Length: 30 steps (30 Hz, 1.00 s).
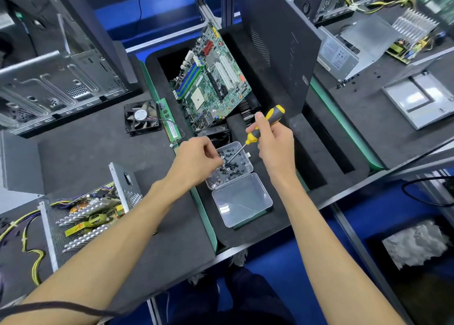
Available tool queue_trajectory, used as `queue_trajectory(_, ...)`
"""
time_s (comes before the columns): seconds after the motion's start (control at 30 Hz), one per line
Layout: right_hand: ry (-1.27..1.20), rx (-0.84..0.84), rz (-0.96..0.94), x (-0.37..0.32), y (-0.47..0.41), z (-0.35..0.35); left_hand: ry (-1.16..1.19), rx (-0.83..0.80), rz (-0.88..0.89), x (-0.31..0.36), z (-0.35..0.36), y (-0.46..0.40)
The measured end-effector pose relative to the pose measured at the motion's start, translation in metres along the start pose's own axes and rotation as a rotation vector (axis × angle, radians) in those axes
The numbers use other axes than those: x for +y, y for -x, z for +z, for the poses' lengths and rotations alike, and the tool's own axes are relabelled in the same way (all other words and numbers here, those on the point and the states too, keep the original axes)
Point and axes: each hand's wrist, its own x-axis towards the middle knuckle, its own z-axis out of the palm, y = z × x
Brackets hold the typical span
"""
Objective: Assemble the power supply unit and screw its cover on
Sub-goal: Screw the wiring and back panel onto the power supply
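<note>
Both forearms reach forward over dark foam. Left hand (pixel 196 161) hovers at the clear screw box (pixel 229 163), fingertips curled and pinching among the black screws (pixel 233 171); can't tell if one is actually caught. Right hand (pixel 272 140) grips the yellow-black screwdriver (pixel 264 125), shaft angled down into the same box. Box lid (pixel 242 203) lies open, nearer me. Open power supply unit (pixel 91 214) sits far left, cover off, wires trailing. Motherboard (pixel 211 79) leans upright beyond

bare foam mat (pixel 157 229) between power supply (pixel 83 216) and screw box (pixel 229 165)
</note>
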Motion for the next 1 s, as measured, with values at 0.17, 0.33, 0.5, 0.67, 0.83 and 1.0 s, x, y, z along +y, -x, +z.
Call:
queue_trajectory(0.17,-0.265,-0.019,0.111,-0.008,0.001,0.014,0.638,-0.078,-0.152,0.002,-0.034,0.007)
queue_trajectory(0.33,-0.559,-0.012,0.254,-0.02,0.002,0.036,0.984,-0.038,-0.264,0.001,-0.067,0.018)
queue_trajectory(0.5,-0.709,-0.054,0.324,-0.031,0.011,0.064,1.274,-0.006,-0.312,-0.01,-0.094,0.038)
queue_trajectory(0.67,-0.692,-0.134,0.318,-0.041,0.029,0.096,1.27,0.046,-0.287,-0.031,-0.113,0.06)
queue_trajectory(0.83,-0.641,-0.203,0.304,-0.046,0.047,0.122,1.152,0.143,-0.242,-0.058,-0.129,0.077)
queue_trajectory(1.0,-0.63,-0.26,0.319,-0.049,0.061,0.144,1.125,0.15,-0.238,-0.083,-0.144,0.092)
